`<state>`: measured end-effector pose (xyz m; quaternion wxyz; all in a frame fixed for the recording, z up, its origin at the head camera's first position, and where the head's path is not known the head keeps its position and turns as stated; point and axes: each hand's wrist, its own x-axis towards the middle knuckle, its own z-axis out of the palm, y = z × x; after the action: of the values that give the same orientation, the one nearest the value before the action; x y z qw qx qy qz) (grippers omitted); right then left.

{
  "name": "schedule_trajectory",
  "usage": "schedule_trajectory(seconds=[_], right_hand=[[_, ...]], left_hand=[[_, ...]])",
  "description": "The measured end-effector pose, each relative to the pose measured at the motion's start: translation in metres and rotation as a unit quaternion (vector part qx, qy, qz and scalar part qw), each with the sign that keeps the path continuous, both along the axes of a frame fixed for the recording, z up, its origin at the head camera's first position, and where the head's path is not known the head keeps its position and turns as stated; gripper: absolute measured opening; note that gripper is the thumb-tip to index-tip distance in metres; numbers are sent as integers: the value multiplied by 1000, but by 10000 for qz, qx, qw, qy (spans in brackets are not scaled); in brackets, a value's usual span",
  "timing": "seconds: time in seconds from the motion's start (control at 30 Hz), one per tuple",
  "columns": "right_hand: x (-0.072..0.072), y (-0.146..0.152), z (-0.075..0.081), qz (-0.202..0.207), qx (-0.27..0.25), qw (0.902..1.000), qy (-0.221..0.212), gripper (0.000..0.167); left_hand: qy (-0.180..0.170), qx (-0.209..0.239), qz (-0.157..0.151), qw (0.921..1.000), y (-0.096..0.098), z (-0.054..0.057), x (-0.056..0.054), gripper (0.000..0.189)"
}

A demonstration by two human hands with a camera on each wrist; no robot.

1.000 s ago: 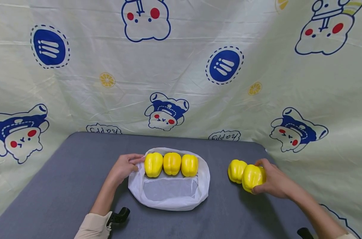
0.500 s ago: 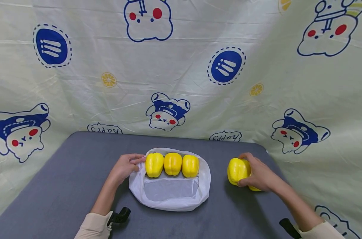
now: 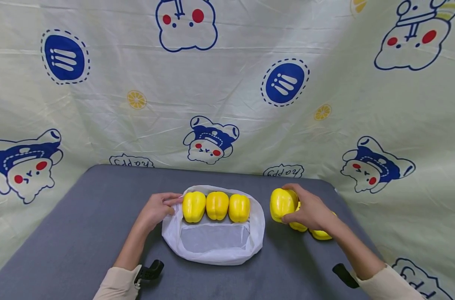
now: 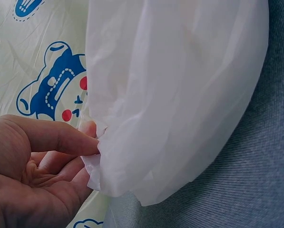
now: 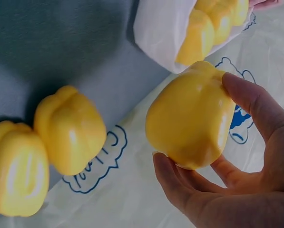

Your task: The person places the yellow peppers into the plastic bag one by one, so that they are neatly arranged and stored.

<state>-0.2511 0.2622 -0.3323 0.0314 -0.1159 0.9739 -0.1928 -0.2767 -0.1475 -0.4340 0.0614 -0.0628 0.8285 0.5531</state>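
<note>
My right hand (image 3: 311, 210) grips a yellow bell pepper (image 3: 282, 205) between thumb and fingers, raised beside the bag's right side. Two more yellow bell peppers (image 5: 70, 130) lie side by side on the table, partly covered by that hand in the head view. Between my hands stands a white bag (image 3: 214, 259) with its mouth wide and its rim rolled out. Three yellow bell peppers (image 3: 217, 206) sit in a row along its far side. At the bag's left rim, my left hand (image 4: 42, 166) pinches the thin white material between thumb and fingers.
A grey cloth (image 3: 96, 233) covers the table. Behind it hangs a pale sheet (image 3: 227, 83) printed with cartoon figures. A dark strap-like piece (image 3: 150, 271) sticks out from my left wrist, and a similar dark piece (image 3: 345, 276) shows by the right one.
My right hand has carried its bell pepper leftward toward the bag, bringing the two on the table more into sight. My left hand has stayed at the rim.
</note>
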Motion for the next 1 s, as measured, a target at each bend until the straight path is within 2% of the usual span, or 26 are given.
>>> schedule_trajectory(seconds=[0.53,1.0], right_hand=[[-6,-48,-8,240,-544,9982,51,85],[-6,-100,-20,476,-845,9950,-218,84]], left_hand=[[-5,67,-6,10000,1,0,0,52],[-15,-2,23,10000,0,1,-1,52]])
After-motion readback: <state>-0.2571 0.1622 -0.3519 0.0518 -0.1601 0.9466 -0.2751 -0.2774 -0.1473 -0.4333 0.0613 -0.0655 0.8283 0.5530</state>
